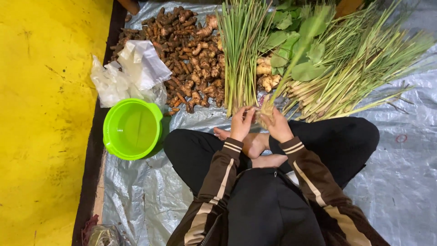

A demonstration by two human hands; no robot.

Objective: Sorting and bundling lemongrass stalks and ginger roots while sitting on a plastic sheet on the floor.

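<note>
I sit cross-legged on a grey plastic sheet (pixel 145 191). My left hand (pixel 241 123) and my right hand (pixel 275 125) both grip the pale root end of a small bunch of lemongrass stalks (pixel 291 64), whose green tops slant up and to the right. The hands are close together above my bare feet. A tidy upright bundle of lemongrass (pixel 241 50) lies just beyond my left hand. A larger loose pile of lemongrass (pixel 359 68) spreads out beyond my right hand.
A heap of brown turmeric and ginger roots (pixel 186 50) lies at the back left. Crumpled clear plastic bags (pixel 132 73) sit by a bright green bowl (pixel 132 130). Green leaves (pixel 291 41) lie among the stalks. A yellow surface (pixel 45 123) fills the left.
</note>
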